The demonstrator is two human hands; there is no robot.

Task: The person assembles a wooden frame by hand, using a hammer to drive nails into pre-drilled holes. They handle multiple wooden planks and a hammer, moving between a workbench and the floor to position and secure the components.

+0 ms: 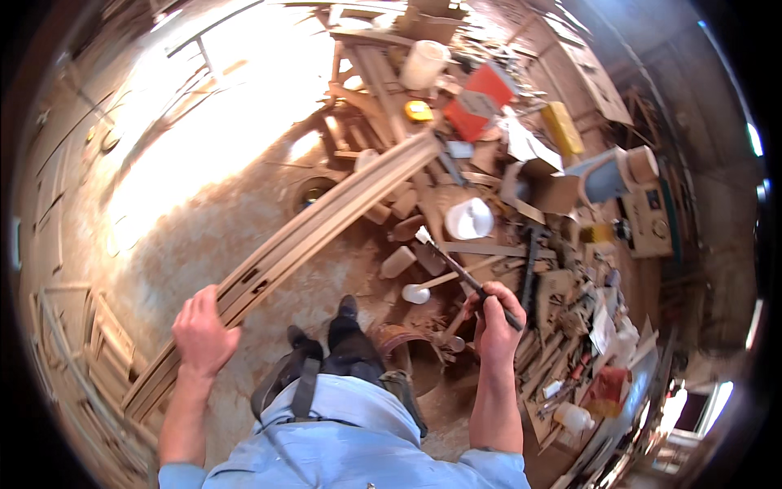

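Note:
My left hand [204, 332] is closed around a long wooden beam [326, 218] with grooves along its length. Dark slots are cut into the beam close to my fingers, and its far end rests on a cluttered workbench. In my right hand [495, 319] is a thin brush [460, 270] with a dark handle, its white tip angled up and to the left. Just beyond that tip stands an open white tub [469, 219]. A pale stick [456, 275] with a white end [415, 293] lies beneath the brush.
Farther back on the bench are a yellow tape measure [419, 111], a red box [476, 102] and a whitish container [424, 64]. Wood scraps, paper and tools crowd the right side. A round bucket [407, 342] stands by my legs. Wooden frames [106, 330] lean at the left.

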